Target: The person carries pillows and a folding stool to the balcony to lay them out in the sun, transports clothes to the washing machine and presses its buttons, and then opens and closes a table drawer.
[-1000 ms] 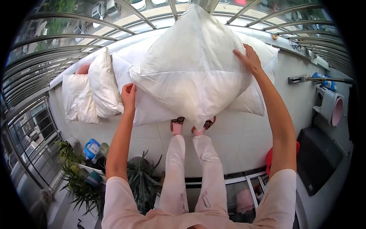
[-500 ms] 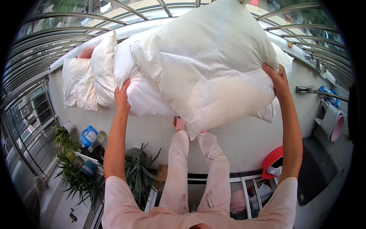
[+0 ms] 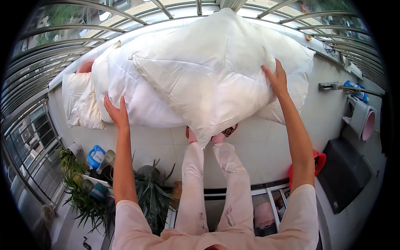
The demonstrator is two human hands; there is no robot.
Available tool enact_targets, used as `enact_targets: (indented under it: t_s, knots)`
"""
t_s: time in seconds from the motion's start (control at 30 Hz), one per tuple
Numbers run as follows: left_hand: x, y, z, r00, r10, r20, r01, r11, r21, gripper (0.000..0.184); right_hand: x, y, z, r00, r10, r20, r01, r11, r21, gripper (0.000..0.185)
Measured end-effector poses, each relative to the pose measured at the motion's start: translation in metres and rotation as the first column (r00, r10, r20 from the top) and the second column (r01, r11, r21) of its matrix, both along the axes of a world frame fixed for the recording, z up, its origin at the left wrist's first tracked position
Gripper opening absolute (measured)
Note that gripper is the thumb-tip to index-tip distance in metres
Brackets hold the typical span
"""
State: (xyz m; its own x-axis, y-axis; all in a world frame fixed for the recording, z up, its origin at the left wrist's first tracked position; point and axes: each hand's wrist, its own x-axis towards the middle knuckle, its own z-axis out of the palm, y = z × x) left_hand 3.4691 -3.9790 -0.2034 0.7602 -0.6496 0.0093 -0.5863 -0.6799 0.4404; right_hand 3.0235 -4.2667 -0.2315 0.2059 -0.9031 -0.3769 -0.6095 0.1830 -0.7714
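A large white pillow (image 3: 208, 71) lies with one corner pointing down towards my feet, on top of other white pillows. My left hand (image 3: 117, 112), fingers apart, rests against the lower left edge of a white pillow (image 3: 133, 98) beneath it. On the right side of the top pillow, my right hand (image 3: 276, 79) lies with thumb and fingers spread, touching its surface. Further left, a smaller creased white pillow (image 3: 81, 102) lies beside the pile.
Metal railings (image 3: 75, 28) curve round the far side. Lower left are potted plants (image 3: 152, 193) and a blue bottle (image 3: 96, 156). At the right are a metal-handled tool (image 3: 331, 86), a pink-and-white basin (image 3: 368, 125), a dark box (image 3: 343, 175) and a red basin (image 3: 319, 161).
My left hand has let go of the white pillow edge and moved left, fingers now spread. My right hand has released the top pillow's corner and moved left; that pillow has settled flatter.
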Motion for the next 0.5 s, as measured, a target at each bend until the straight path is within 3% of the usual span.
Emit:
enact_targets:
  t_s: [0.03,0.1,0.17,0.27,0.37,0.4,0.5]
  knots:
    - [-0.032,-0.018,0.018,0.994,-0.105,0.039,0.109,0.987,-0.117,0.063,0.0,0.004,0.01,0.998,0.046,-0.042,-0.053,0.981,-0.184,0.049]
    - [-0.094,-0.039,0.038,0.96,-0.274,-0.057,0.263,0.953,-0.151,0.061,-0.005,0.012,0.03,0.981,0.114,-0.159,-0.18,0.839,-0.513,0.048]
    - [-0.139,-0.045,0.04,0.876,-0.476,-0.075,0.469,0.878,-0.094,0.064,-0.014,0.035,0.057,0.993,0.072,-0.098,-0.109,0.886,-0.45,0.046]
    - [-0.182,-0.051,0.041,0.704,-0.699,-0.127,0.697,0.644,0.314,0.067,-0.042,0.09,0.082,0.998,0.045,-0.052,-0.061,0.932,-0.357,0.044]
    - [-0.176,-0.055,0.03,0.825,-0.553,-0.113,0.524,0.676,0.518,0.065,-0.081,0.176,0.097,0.995,0.049,-0.088,-0.064,0.983,-0.174,0.038]
    - [-0.175,-0.058,0.035,0.84,-0.539,-0.058,0.5,0.73,0.465,0.066,-0.094,0.207,0.1,0.998,-0.008,-0.061,0.001,0.994,-0.113,0.036]
    - [-0.204,-0.078,0.065,0.661,-0.749,0.043,0.732,0.657,0.181,0.066,-0.122,0.305,0.115,0.977,-0.21,-0.037,0.212,0.974,0.074,0.034]
